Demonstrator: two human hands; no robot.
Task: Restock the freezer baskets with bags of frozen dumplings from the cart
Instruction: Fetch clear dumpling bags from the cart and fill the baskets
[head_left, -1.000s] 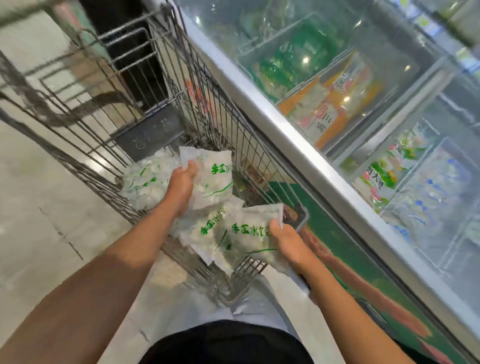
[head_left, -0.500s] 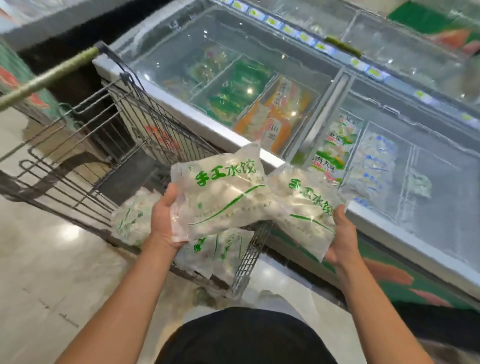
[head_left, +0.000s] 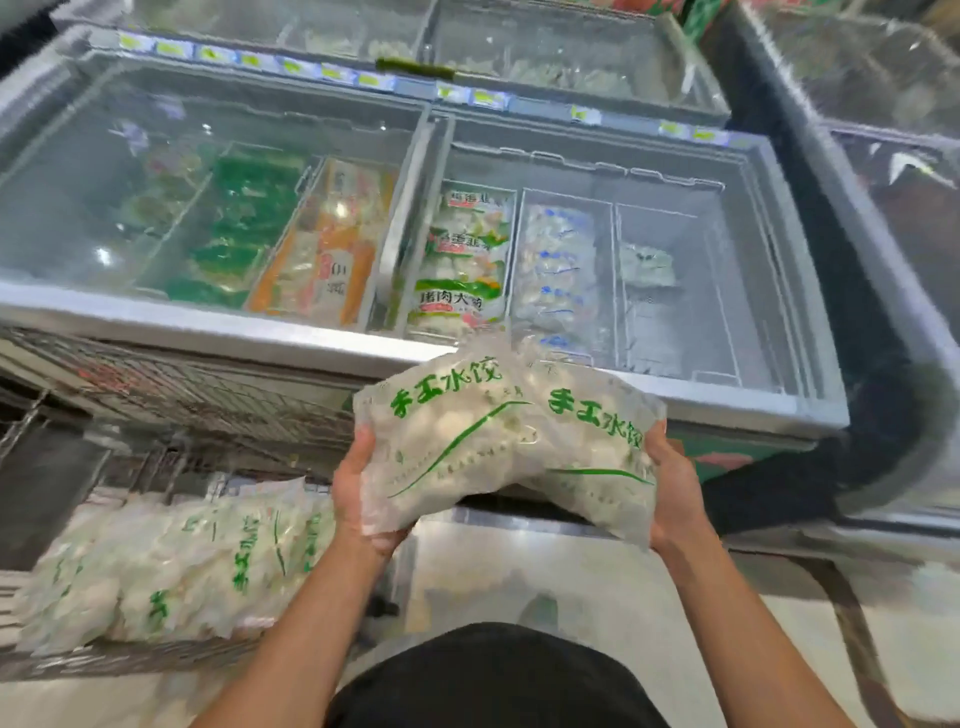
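Left hand (head_left: 358, 499) and right hand (head_left: 672, 486), fingers curled, clamp two bags (head_left: 498, 441); slack overlap may slip short of basket (head_left: 670, 291) at 1 o'clock

We see wire cart (head_left: 171, 415) lower left of frame, dumpling bags (head_left: 171, 566) piled in it. Freezer (head_left: 727, 400) fills upper frame; its baskets (head_left: 522, 249) hold packaged frozen food (head_left: 462, 260).

Freezer lid partly open, right end basket nearly bare
Glass lid (head_left: 208, 171) covers the left baskets; rightmost basket (head_left: 670, 291) holds one bag (head_left: 647, 265); front rim (head_left: 260, 338) stands between cart (head_left: 156, 395) and baskets
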